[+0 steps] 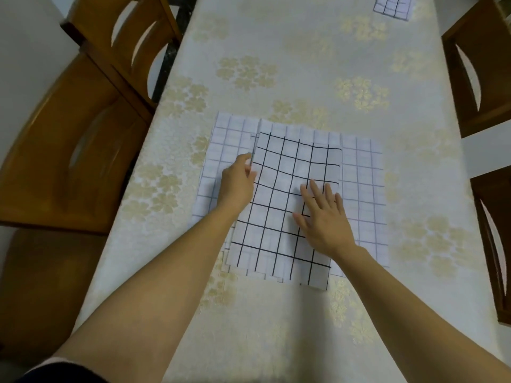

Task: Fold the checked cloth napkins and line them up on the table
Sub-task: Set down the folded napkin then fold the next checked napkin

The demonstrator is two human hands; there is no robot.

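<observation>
My left hand point(237, 181) pinches the left edge of the checked napkin point(287, 194) near its far corner, fingers curled over the hem and lifting it slightly; my right hand point(323, 217) lies flat on the same napkin, fingers straight and spread, holding nothing, palm pressing the near right part of the cloth down; so the napkin sits under my right palm and just to the right of my left fingers, between my two forearms. This napkin shows bold black lines on white. Beneath it lies paler-lined checked cloth point(362, 189), which shows as a strip to the left of my left hand, a wider strip to the right of my right hand and a narrow band along the far edge; several layered edges peek out at the near edge, and I cannot tell whether all this is one cloth folded over or several stacked.

A second checked napkin point(392, 6), small and folded, lies at the far right end of the table point(276, 327), well apart from my hands and cut off by the top of the view; so I count two separate places with napkins. The table wears a cream tablecloth point(304, 51) with pale gold flower clusters. Four wooden chairs stand round it: two on the left point(69, 150) point(124, 37); two on the right point(475, 67) point(495, 244).
</observation>
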